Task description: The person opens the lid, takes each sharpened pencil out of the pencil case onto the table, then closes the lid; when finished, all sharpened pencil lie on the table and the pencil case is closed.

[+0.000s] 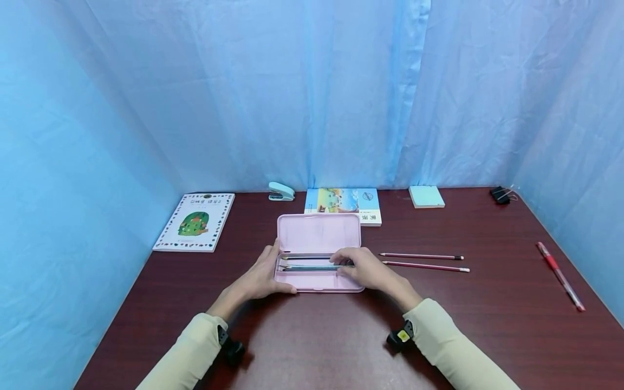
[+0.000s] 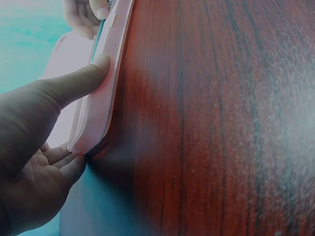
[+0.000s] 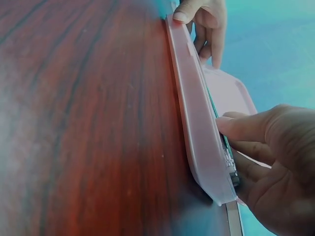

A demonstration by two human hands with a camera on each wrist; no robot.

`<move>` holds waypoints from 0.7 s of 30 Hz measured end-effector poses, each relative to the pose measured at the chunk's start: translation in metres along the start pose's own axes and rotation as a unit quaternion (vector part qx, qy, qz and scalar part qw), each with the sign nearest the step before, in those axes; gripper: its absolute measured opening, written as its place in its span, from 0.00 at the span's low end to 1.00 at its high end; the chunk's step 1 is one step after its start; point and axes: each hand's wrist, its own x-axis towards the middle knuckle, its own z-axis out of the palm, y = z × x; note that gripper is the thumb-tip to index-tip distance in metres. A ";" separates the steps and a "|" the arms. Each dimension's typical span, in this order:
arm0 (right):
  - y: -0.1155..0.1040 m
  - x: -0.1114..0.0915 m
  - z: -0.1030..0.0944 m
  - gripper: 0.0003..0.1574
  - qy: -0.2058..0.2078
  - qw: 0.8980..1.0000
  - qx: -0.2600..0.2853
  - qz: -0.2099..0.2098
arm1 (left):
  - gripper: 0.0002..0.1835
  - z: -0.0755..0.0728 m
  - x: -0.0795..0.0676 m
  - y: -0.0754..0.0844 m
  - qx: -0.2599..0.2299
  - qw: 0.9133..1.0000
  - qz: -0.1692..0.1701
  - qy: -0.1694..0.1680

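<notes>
A pink pencil case (image 1: 319,234) lies with its lid raised in the middle of the table. My left hand (image 1: 263,275) grips its left end, with the thumb along the front rim and the fingers at the side, as the left wrist view shows. Inside lie several pencils, among them a dark one (image 1: 307,257) at the back. Over the case's right half, my right hand (image 1: 363,266) pinches a green pencil (image 1: 307,267) between thumb and fingers. In the right wrist view, the thumb presses on this green pencil (image 3: 212,101) near its dark end; part of it is hidden.
Two red pencils (image 1: 421,256) lie right of the case, and a red pen (image 1: 560,275) lies farther right. Along the back are a stapler (image 1: 281,192), a blue book (image 1: 341,200), sticky notes (image 1: 426,196) and a binder clip (image 1: 501,195). A white book (image 1: 195,222) lies left.
</notes>
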 end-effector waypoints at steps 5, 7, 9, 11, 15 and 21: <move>0.002 -0.001 -0.001 0.11 0.003 0.999 0.035 0.020 | 0.69 0.001 0.000 -0.001 -0.002 1.000 0.000 0.000; 0.003 -0.001 -0.001 0.11 0.010 0.998 0.047 0.032 | 0.69 0.001 0.000 -0.002 -0.003 1.000 -0.001 0.001; 0.006 -0.002 -0.002 0.10 0.018 0.998 0.051 0.043 | 0.69 0.001 0.000 -0.002 -0.005 1.000 -0.003 0.002; 0.008 -0.005 -0.005 0.10 0.024 0.996 0.056 0.058 | 0.69 0.001 0.000 -0.002 -0.007 1.000 -0.003 0.002; 0.014 -0.014 -0.017 0.09 0.029 0.994 0.065 0.081 | 0.69 0.001 0.000 -0.003 -0.010 1.000 -0.001 -0.001; 0.032 -0.044 -0.044 0.09 0.050 0.993 0.038 0.097 | 0.69 0.001 -0.001 -0.003 -0.011 1.000 0.005 0.001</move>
